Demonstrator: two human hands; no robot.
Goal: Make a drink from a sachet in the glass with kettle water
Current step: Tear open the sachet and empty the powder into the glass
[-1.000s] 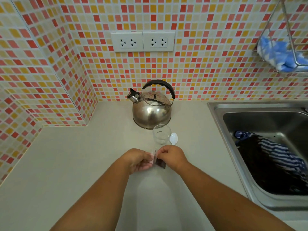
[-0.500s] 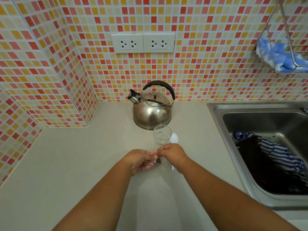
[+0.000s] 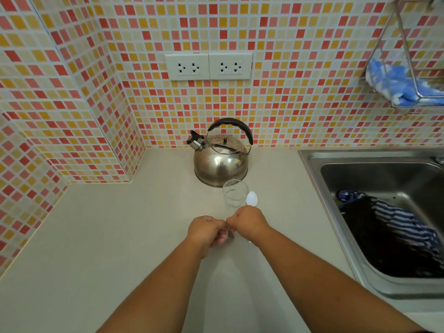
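Sachet (image 3: 230,234) pinched between left hand (image 3: 208,230) and right hand (image 3: 248,222), near glass (image 3: 235,195).

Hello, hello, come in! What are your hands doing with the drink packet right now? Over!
Left hand and right hand both pinching the sachet, low over the counter. Glass empty, kettle untouched behind. Nothing in the way.

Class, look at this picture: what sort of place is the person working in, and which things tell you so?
Most likely a home kitchen: a steel sink set into the counter, a kettle standing against the mosaic-tiled wall, and wall sockets above it.
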